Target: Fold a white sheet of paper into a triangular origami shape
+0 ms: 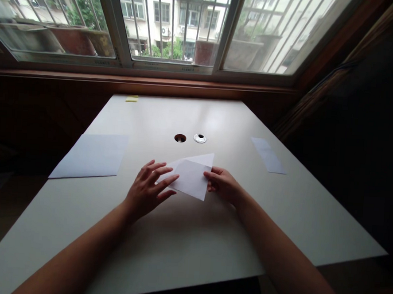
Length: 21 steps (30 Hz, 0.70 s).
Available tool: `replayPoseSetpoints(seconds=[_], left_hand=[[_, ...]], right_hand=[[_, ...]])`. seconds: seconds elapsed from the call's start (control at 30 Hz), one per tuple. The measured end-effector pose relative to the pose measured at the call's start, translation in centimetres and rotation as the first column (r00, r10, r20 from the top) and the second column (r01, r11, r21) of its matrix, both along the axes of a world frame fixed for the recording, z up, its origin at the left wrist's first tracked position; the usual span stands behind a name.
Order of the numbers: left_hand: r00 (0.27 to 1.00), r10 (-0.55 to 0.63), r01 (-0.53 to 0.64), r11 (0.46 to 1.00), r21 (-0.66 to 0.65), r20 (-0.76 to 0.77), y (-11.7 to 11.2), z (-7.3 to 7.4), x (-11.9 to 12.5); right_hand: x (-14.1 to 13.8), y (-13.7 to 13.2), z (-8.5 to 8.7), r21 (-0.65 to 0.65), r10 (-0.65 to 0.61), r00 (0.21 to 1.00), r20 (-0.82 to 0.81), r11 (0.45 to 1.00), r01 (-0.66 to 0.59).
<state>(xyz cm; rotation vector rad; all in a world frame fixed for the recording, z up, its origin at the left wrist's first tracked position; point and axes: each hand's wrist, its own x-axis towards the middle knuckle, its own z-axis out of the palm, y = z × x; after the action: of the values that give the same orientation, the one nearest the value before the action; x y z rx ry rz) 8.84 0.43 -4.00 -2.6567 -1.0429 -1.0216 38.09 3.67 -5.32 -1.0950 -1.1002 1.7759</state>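
A folded sheet of white paper [192, 175] is held a little above the middle of the white table [190, 244]. Its layers overlap, and one pointed corner sticks up at the upper right. My right hand [223, 183] pinches the paper's right edge between thumb and fingers. Spread fingers of my left hand [152, 186] lie over the paper's left end, with the fingertips at its surface. Whether the left thumb supports it from below cannot be seen.
A stack of white paper [91, 156] lies at the table's left edge. On the right is a paper strip [268, 156]. Beyond my hands are a round cable hole [180, 138] and its silver ring cover [200, 138]. Yellow sticky notes [132, 98] lie at the far left edge.
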Motion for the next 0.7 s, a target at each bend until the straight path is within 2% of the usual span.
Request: replayPoseSetpoints(seconds=[0.07, 0.17, 0.27, 0.33, 0.4, 0.47, 0.57, 0.63, 0.7], left_hand=[[0.999, -0.016, 0.015, 1.000, -0.015, -0.030, -0.2, -0.2, 0.3], [0.998, -0.014, 0.017, 0.999, -0.047, 0.059, -0.1, -0.8, -0.1], [0.971, 0.055, -0.025, 0.991, -0.131, 0.231, 0.2, -1.4, -0.9], [0.919, 0.154, -0.065, 0.967, -0.245, 0.362, 0.3, -1.6, -1.2], [0.864, 0.274, -0.085, 0.906, -0.415, 0.422, 0.4, -1.5, -1.3], [0.845, 0.356, -0.061, 0.807, -0.588, 0.400, 0.5, -1.2, -1.2], [0.858, 0.378, 0.011, 0.664, -0.747, 0.349, 0.6, -0.7, -0.9], [0.883, 0.355, 0.035, 0.601, -0.798, 0.306, 0.7, -0.4, -0.8], [0.921, 0.309, 0.021, 0.566, -0.824, 0.236, 0.7, -0.2, -0.8]], right_hand=[[-0.1, -0.2, 0.1, -0.007, 0.049, 0.998, -0.039, 0.999, -0.049], [-0.1, -0.5, 0.4, 0.082, 0.093, 0.987, -0.134, 0.993, -0.082], [0.0, -0.6, 0.7, 0.218, 0.055, 0.978, -0.203, 0.976, -0.010], [0.1, -0.7, 1.0, 0.299, -0.001, 0.977, -0.213, 0.952, 0.066], [0.1, -0.9, 1.3, 0.373, -0.041, 0.982, -0.185, 0.922, 0.109], [0.0, -1.1, 1.6, 0.449, -0.054, 0.992, -0.112, 0.888, 0.099], [-0.3, -1.1, 1.6, 0.576, -0.051, 0.996, 0.074, 0.817, -0.001], [-0.6, -0.9, 1.2, 0.669, -0.046, 0.973, 0.227, 0.733, -0.122], [-0.9, -0.5, 0.6, 0.739, -0.054, 0.920, 0.387, 0.615, -0.275]])
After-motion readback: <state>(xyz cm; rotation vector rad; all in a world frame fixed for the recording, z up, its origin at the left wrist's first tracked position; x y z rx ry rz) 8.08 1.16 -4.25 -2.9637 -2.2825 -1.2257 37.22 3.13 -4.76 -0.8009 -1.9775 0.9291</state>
